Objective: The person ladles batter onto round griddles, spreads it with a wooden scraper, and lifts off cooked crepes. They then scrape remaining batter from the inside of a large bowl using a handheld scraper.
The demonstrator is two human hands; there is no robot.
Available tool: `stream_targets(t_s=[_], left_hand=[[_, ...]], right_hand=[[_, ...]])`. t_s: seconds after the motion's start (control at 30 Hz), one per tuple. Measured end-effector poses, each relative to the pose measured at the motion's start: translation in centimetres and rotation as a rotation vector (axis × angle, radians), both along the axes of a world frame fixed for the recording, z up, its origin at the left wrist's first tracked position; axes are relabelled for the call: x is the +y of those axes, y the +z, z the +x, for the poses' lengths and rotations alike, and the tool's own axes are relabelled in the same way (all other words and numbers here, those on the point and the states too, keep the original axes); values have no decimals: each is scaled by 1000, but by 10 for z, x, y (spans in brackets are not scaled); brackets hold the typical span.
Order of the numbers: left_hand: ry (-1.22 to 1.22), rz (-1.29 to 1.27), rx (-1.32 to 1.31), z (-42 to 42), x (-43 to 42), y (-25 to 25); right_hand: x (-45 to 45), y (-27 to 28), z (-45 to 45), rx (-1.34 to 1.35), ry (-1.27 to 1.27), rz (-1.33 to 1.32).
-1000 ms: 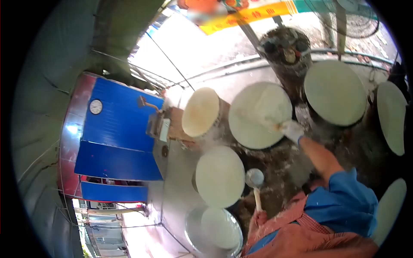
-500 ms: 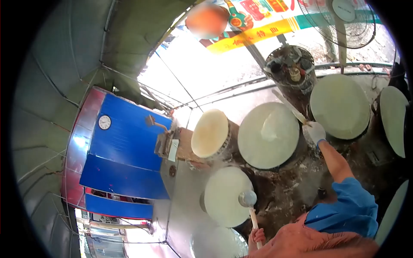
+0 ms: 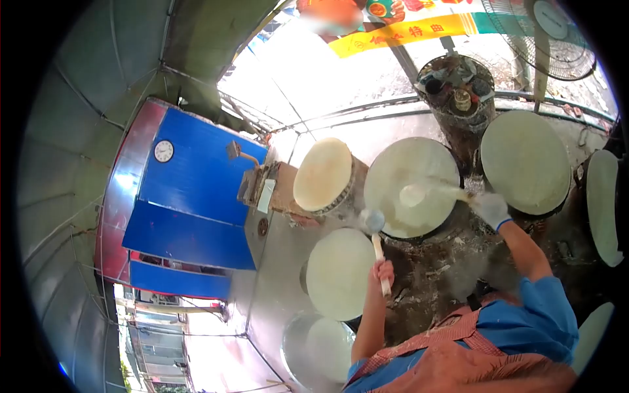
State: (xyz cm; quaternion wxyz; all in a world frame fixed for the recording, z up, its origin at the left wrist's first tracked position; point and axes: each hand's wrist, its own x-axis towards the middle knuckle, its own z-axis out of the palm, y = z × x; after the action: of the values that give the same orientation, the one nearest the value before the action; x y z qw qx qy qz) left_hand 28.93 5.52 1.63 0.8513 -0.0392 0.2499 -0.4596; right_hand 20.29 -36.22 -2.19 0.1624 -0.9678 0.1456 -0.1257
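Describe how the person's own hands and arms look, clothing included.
The right hand wears a whitish glove with a blue cuff edge; the left hand is ungloved. Both forearms are bare. The right arm's blue sleeve is short, ending near the elbow.

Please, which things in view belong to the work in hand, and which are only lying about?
Seemingly in use:
ladle, in the left hand
blurred stick-like tool, in the gloved right hand
round griddle with pale batter, under that tool's end

Seemingly just about:
wall clock
fan
drum topped with odds and ends
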Motion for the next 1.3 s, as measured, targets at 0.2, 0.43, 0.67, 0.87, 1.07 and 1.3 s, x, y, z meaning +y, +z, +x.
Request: stream_targets(t_s=[0.2, 0.43, 0.67, 0.87, 1.07, 1.3], left_hand=[[21, 672, -475, 11, -79, 0], [-268, 328, -416, -39, 5, -2], [-347, -61, 25, -63, 24, 25], [-791, -5, 81, -84, 24, 33], [-1273, 108, 5, -123, -44, -8], [-1624, 123, 14, -265, -111, -34]], right_hand=[[55, -34, -47, 104, -63, -137], [135, 30, -89, -162, -55, 48], [193, 44, -130, -284, -206, 67], [216, 38, -238, -228, -395, 306], [249, 42, -376, -227, -1030, 447], [382, 55, -607, -167, -1795, 252]])
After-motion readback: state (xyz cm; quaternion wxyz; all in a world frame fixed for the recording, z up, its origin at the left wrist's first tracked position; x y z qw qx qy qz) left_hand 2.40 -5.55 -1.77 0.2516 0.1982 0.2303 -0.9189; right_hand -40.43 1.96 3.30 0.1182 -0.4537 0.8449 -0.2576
